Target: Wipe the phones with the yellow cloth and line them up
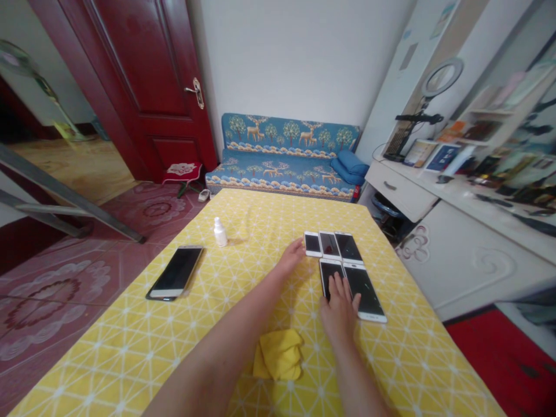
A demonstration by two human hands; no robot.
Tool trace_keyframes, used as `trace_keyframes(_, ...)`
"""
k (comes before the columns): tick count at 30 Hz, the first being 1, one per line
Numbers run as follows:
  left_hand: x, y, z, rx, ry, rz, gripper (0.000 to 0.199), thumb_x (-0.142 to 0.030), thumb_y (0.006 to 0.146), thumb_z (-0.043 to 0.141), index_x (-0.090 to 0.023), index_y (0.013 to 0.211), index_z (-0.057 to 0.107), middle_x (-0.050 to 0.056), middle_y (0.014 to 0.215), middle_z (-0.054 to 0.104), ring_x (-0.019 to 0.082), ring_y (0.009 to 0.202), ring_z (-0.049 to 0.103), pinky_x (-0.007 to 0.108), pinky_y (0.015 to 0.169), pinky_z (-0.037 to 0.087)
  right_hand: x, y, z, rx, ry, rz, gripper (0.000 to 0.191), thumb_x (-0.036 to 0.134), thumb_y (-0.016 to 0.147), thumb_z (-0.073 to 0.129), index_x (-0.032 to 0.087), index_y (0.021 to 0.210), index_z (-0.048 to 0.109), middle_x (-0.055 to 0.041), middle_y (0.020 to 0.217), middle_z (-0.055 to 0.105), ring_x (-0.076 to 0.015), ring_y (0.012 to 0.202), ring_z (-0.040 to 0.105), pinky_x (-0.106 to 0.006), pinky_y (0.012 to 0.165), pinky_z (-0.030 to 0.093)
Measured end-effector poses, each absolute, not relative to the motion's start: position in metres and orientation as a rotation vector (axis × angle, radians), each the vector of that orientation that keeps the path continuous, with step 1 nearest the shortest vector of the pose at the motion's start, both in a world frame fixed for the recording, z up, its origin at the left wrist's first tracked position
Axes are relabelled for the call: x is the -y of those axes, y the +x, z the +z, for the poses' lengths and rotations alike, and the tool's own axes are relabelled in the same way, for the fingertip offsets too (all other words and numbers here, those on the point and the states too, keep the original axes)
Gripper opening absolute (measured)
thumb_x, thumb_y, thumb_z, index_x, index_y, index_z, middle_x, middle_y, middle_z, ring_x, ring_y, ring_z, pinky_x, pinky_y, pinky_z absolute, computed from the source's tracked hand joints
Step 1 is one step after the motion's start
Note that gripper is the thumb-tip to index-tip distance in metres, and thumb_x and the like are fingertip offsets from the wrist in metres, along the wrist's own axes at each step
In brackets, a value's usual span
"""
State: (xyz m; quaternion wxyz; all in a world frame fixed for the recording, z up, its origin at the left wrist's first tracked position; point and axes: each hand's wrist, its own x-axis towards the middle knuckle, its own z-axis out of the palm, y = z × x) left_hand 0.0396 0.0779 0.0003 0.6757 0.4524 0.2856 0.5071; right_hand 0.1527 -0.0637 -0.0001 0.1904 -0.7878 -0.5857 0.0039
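Several smartphones lie face up in two rows on the right of the table. My left hand [292, 256] is at the left edge of the small white phone [312, 244] in the back row, its fingers stretched out. Beside that phone are a second white phone [330, 245] and a larger one [348, 248]. In the front row, my right hand [340, 304] rests with fingers spread on a white-framed phone [329, 270], partly hiding it. Its thumb reaches toward the large white phone [365, 292] alongside. A folded yellow cloth [278, 354] lies between my forearms.
A white spray bottle [220, 232] stands at the table's left. Stacked phones [178, 272] lie nearer me on that side. A yellow patterned cloth [208, 330] covers the table. Beyond are a blue sofa [282, 165] and, to the right, a white cabinet [473, 249].
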Motion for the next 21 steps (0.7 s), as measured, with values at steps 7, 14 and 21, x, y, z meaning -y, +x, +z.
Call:
trace_keyframes(7,-0.029,-0.051,0.028,-0.970,1.483,1.093,0.035,-0.034,0.073,0.069,-0.021,0.106,0.070,0.013,0.122,0.063,0.030,0.120,0.052,0.050,0.110,0.027,0.057,0.161,-0.014,1.598,-2.003,-0.056,0.052,0.021,0.083,0.038,0.008,0.131,0.053,-0.0177,0.144,0.043,-0.0347,0.139,0.028,-0.064,0.110,0.012)
trace_keyframes(14,0.007,-0.207,0.034,-2.016,2.260,0.868,0.046,-0.031,0.083,0.047,-0.015,0.125,0.057,0.018,0.134,0.050,0.034,0.131,0.038,0.054,0.108,0.028,0.077,0.126,0.000,1.746,-1.380,0.386,0.031,0.034,0.093,0.044,0.020,0.111,0.064,-0.0104,0.111,0.066,-0.0211,0.102,0.061,-0.038,0.090,0.047)
trace_keyframes(21,0.019,-0.270,0.025,-2.332,1.959,0.347,0.075,-0.049,0.080,0.048,-0.005,0.141,0.035,0.023,0.116,0.059,0.033,0.104,0.060,0.039,0.087,0.046,0.107,0.080,0.027,2.227,-1.106,0.639,0.047,0.044,0.061,0.083,0.029,0.102,0.068,-0.0003,0.098,0.066,-0.0209,0.094,0.057,-0.037,0.088,0.042)
